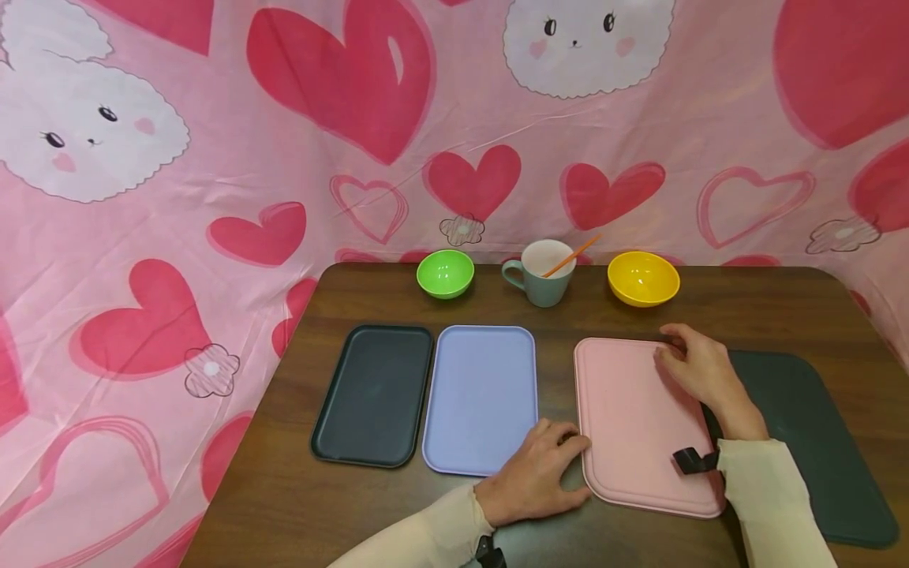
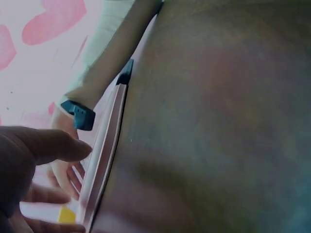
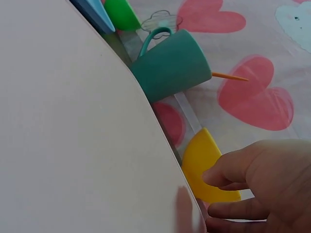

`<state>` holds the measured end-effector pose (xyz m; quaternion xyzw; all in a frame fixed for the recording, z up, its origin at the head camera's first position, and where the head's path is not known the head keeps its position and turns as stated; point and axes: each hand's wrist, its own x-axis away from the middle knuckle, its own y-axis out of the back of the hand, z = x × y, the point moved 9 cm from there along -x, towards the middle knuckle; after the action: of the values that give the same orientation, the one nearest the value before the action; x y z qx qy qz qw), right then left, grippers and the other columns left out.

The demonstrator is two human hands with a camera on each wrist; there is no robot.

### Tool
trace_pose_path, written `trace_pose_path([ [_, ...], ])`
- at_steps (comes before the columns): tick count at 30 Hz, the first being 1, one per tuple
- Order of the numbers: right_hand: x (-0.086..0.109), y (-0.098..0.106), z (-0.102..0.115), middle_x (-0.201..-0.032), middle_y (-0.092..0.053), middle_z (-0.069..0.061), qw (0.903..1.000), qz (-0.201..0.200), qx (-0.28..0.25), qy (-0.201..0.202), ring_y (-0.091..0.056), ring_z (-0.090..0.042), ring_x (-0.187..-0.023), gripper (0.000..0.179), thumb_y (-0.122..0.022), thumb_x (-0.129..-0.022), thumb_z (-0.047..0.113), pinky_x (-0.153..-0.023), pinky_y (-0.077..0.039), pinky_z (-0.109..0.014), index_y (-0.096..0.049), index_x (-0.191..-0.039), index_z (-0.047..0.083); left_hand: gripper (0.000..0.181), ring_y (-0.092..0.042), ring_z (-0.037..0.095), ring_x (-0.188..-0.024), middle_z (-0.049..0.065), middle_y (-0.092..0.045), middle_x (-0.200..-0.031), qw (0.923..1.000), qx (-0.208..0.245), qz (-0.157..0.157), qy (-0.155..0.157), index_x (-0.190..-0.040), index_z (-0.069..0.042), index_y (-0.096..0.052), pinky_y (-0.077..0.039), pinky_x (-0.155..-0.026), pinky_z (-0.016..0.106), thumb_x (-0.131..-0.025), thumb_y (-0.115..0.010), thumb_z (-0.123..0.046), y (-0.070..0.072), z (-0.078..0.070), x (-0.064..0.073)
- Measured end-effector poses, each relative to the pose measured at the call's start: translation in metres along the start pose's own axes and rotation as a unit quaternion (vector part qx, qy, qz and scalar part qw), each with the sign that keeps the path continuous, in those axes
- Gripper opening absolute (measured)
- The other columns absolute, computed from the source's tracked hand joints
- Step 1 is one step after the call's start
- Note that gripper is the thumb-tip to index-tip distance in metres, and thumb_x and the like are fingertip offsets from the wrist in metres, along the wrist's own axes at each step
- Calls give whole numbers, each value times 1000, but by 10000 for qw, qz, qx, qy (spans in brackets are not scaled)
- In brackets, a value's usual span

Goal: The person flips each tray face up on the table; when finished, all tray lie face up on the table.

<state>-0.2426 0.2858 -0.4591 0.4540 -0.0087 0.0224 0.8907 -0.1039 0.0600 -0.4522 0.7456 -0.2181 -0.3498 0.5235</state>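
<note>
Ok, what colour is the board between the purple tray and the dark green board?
Pink; the board shows best in the head view.

Two bowls [image 1: 445,278] [image 1: 643,282], one mug [image 1: 545,290], one orange stick [image 1: 581,251], four trays or boards [image 1: 375,394] [image 1: 484,390] [image 1: 628,438] [image 1: 813,442].

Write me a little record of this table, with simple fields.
Left hand: at the left edge of the pink board
Right hand: near its far right corner
Left side: black tray, then purple tray
Right side: dark board
Back row: green bowl, mug, yellow bowl
In mug: orange stick
</note>
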Motion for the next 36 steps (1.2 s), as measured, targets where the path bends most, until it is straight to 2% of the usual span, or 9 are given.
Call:
trace_pose_path([
  [5, -3, -3, -2, -134, -52, -35, 9994, 264, 208, 11, -51, -52, -115, 51, -58, -99, 27, -97, -42, -71, -47, -139, -3, 72, -54, 17, -99, 4, -63, -116, 9979, -460, 260, 374, -126, -18, -58, -44, -87, 25, -72, -81, -60, -6, -4, -4],
  [12, -3, -8, 0, -134, -51, -36, 9982, 468, 380, 68, -47, -54, -117, 49, -60, -97, 24, -96, -40, -73, -49, -136, -3, 82, -45, 14, -86, 3, -60, -110, 9930, -890, 434, 647, -126, -18, -55, -33, -73, 21, -66, -81, -68, -9, -9, -11],
  [21, -2, -8, 2, -126, -56, -36, 9959, 470, 729, 248, -48, -54, -114, 44, -62, -95, 21, -98, -38, -73, -54, -129, -6, 93, -45, 14, -83, 5, -58, -112, 9853, -1456, 496, 746, -130, -21, -55, -30, -67, 22, -61, -76, -80, -12, -17, -14],
  [28, -2, -7, 1, -122, -59, -37, 9944, 394, 920, 339, -47, -57, -114, 41, -59, -96, 22, -94, -30, -73, -55, -126, -6, 98, -46, 15, -84, 9, -58, -114, 9836, -1559, 467, 779, -135, -23, -53, -29, -63, 23, -60, -74, -83, -13, -21, -20],
  [33, -1, -9, -1, -123, -59, -37, 9947, 489, 878, 228, -45, -57, -116, 41, -59, -96, 23, -93, -25, -74, -54, -125, -5, 99, -49, 17, -91, 12, -58, -117, 9803, -1658, 598, 891, -136, -26, -51, -33, -67, 25, -59, -72, -85, -15, -23, -22],
  [36, 0, -8, 1, -123, -59, -37, 9950, 471, 845, 253, -46, -57, -115, 40, -60, -96, 23, -93, -23, -75, -55, -124, -4, 99, -52, 19, -94, 13, -60, -115, 9782, -1807, 547, 867, -134, -26, -52, -37, -72, 26, -59, -70, -87, -15, -24, -24],
])
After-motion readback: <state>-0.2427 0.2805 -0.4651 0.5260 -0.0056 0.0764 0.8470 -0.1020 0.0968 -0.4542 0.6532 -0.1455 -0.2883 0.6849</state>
